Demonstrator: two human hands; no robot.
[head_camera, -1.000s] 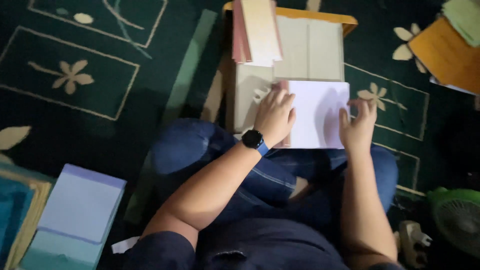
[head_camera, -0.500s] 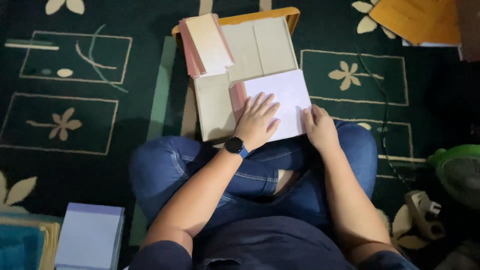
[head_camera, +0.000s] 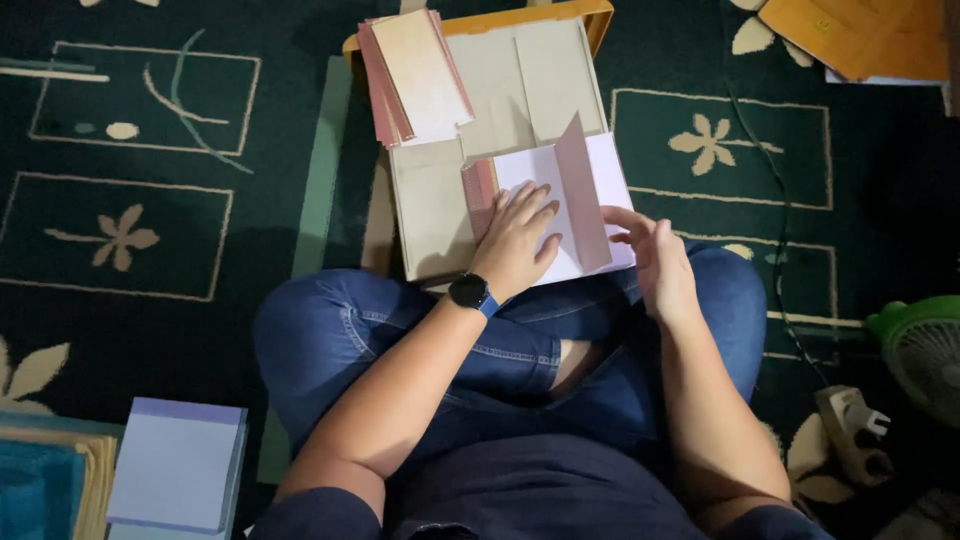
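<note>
A white paper sheet (head_camera: 535, 172) with a pink underside lies on a beige cardboard board (head_camera: 430, 205) in front of my crossed legs. My left hand (head_camera: 515, 235), a dark watch on its wrist, presses flat on the sheet's left half. The sheet's right part stands up as a pink flap (head_camera: 582, 200). My right hand (head_camera: 655, 255) touches the sheet's right edge with its fingertips beside that flap. Neither hand encloses anything.
A stack of pink and cream papers (head_camera: 415, 75) rests on the board's far left. Lilac paper pads (head_camera: 178, 465) lie at lower left, orange sheets (head_camera: 860, 35) at top right. A green fan (head_camera: 925, 345) and a plug adapter (head_camera: 850, 430) sit to the right on the patterned dark green carpet (head_camera: 150, 200).
The right part of the sheet has been folded up into a standing pink flap. My right hand moved from the sheet's edge to beside the flap; my left hand stays pressed on it.
</note>
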